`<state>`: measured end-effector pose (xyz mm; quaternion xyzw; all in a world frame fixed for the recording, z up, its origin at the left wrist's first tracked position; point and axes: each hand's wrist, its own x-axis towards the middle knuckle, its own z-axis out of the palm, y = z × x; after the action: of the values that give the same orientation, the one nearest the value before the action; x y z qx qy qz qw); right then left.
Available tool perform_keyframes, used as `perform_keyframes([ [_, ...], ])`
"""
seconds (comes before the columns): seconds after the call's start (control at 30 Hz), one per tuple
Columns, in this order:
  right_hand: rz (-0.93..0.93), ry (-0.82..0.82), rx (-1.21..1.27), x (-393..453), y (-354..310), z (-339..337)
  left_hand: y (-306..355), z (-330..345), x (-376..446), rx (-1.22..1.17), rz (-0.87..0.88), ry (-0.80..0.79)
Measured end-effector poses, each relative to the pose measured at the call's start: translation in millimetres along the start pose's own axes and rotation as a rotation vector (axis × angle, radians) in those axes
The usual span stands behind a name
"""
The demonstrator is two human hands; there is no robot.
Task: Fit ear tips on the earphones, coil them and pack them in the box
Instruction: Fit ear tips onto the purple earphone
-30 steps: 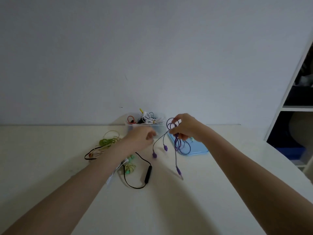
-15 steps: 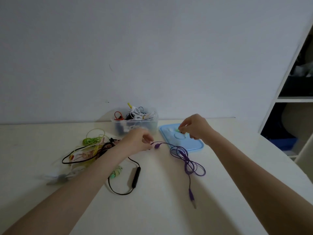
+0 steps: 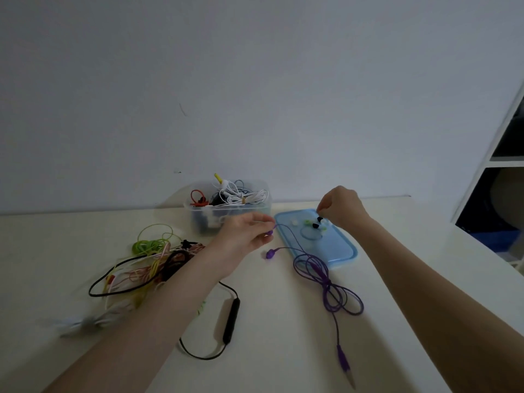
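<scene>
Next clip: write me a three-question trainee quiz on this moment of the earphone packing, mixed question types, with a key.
1. True or false: the purple earphones are already packed in the clear box.
2. Multiple choice: what does the left hand pinch? A) the black inline remote B) a purple earbud C) the green cable
3. Short answer: over what does the right hand hover?

Key
1. False; their cable lies loose on the table, its plug near the front edge.
2. B; the other purple earbud lies on the table.
3. The blue lid, where loose ear tips lie.
</scene>
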<state>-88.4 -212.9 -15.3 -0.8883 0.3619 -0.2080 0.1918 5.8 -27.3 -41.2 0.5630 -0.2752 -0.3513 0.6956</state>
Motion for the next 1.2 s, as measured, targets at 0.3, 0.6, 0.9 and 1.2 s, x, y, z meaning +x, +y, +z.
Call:
perform_keyframes([
  [0.3, 0.1, -0.022, -0.022, 3.6, 18.8, 7.7, -7.5, 0.1, 7.8, -0.125, -0.015, -0.01],
  [0.6, 0.082, 0.098, -0.052, 1.0, 24.0, 18.8, -6.4, 1.0, 3.1, -0.055, 0.016, 0.056],
  [0.9, -0.045, -0.07, 0.792, -57.5, -29.1, 16.9, -11.0, 2.4, 1.7, 0.141, 0.124, 0.115],
  [1.2, 0.008, -0.156, 1.091, -71.6, -28.8, 33.9, -13.8, 1.6, 0.6, 0.433, 0.275, 0.097],
])
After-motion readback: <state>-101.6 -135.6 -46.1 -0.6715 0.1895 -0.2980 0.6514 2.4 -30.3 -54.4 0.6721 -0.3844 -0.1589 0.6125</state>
